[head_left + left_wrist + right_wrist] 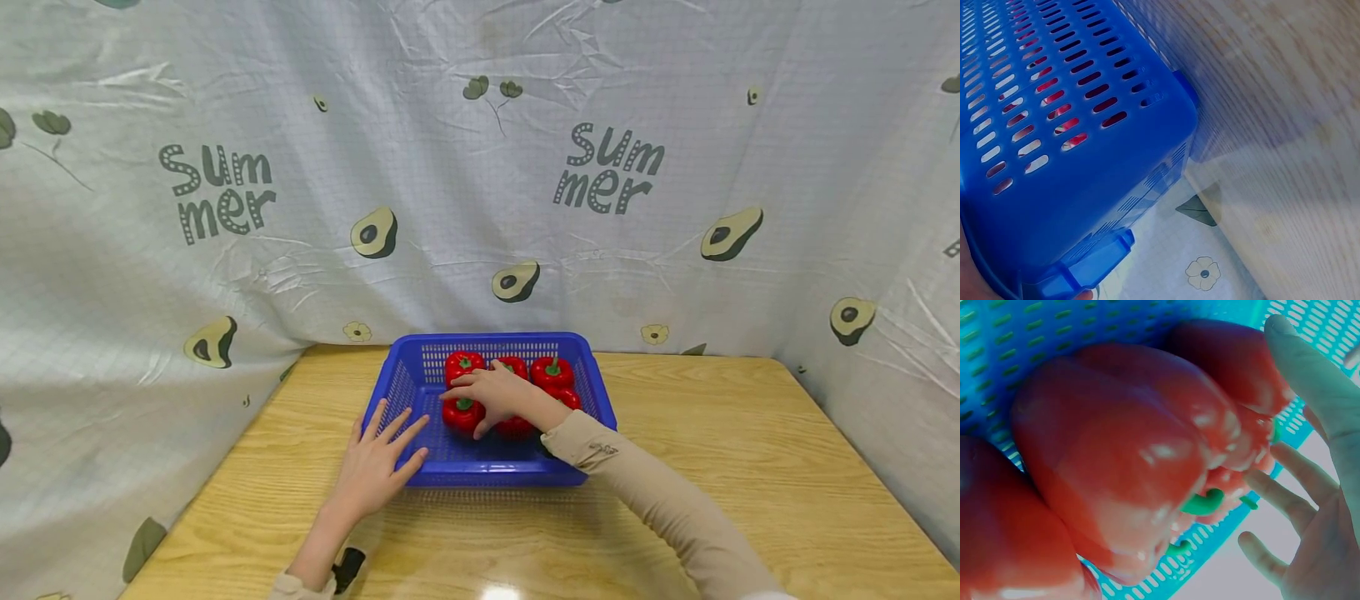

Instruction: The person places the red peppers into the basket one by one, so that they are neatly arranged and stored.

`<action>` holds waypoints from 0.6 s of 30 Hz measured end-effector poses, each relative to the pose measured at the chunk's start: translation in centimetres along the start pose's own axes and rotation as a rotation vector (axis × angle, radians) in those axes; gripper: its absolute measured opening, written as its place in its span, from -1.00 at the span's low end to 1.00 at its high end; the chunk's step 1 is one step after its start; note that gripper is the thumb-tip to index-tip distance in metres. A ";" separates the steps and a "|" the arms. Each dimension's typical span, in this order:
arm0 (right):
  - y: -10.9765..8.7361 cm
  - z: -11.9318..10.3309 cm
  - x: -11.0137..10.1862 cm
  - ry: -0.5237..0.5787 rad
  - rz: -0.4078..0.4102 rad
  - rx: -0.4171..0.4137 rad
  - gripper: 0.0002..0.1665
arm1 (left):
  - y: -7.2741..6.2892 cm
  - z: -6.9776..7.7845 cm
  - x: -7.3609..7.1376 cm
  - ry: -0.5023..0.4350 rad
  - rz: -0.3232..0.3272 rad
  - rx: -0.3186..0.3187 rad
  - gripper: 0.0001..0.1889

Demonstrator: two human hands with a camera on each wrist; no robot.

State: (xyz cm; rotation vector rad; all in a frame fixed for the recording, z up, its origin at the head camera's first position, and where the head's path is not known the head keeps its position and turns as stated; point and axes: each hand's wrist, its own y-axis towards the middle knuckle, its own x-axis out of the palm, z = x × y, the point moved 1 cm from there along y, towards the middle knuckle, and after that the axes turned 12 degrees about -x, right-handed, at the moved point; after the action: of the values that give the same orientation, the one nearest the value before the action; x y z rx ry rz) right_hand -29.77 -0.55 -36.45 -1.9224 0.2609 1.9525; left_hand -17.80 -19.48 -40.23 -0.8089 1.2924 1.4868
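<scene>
Several red bell peppers [463, 419] with green stems sit in a blue plastic basket [495, 479], grouped toward its middle and right. Over the left part of the group reaches my right hand [498, 393], its fingers spread and partly covering the peppers beneath. The right wrist view shows a large bell pepper [1110, 462] close up, with the thumb and fingers apart around the far end of the group. My left hand [371, 467] lies at the basket's left front corner, fingers fanned out over the rim. Only bits of that hand show in the left wrist view, beside the basket wall [1085, 181].
The basket stands on a light wooden table [705, 467], near its back edge. Behind and at both sides hangs a pale cloth [450, 167] printed with avocados and lettering. A dark strap [348, 568] is on the left wrist.
</scene>
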 end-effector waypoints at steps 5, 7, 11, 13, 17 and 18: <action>-0.9 0.0 -0.9 0.056 0.028 0.014 -0.14 | 0.0 0.1 -0.1 -0.011 -0.002 0.000 -0.50; -1.3 0.0 -1.4 0.072 0.039 0.020 -0.16 | 0.0 0.2 -0.2 -0.019 -0.004 -0.001 -0.50; -2.4 -0.1 -2.5 0.088 0.056 0.029 -0.19 | 0.1 0.2 -0.3 -0.034 -0.016 -0.003 -0.49; -3.0 -0.1 -2.9 0.092 0.067 0.032 -0.20 | 0.1 0.2 -0.5 -0.048 -0.027 -0.003 -0.49; -4.5 -0.3 -3.7 0.103 0.105 0.025 -0.22 | 0.1 0.1 -0.6 -0.090 -0.047 -0.001 -0.49; -4.9 -0.3 -3.8 0.106 0.115 0.022 -0.23 | 0.1 0.0 -0.8 -0.104 -0.054 -0.002 -0.49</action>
State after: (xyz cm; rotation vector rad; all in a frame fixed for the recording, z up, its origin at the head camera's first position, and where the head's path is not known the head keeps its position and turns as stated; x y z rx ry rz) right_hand -27.59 3.21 -32.01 -2.0412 0.4294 1.9117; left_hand -17.67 -19.62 -39.49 -0.7518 1.1830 1.4687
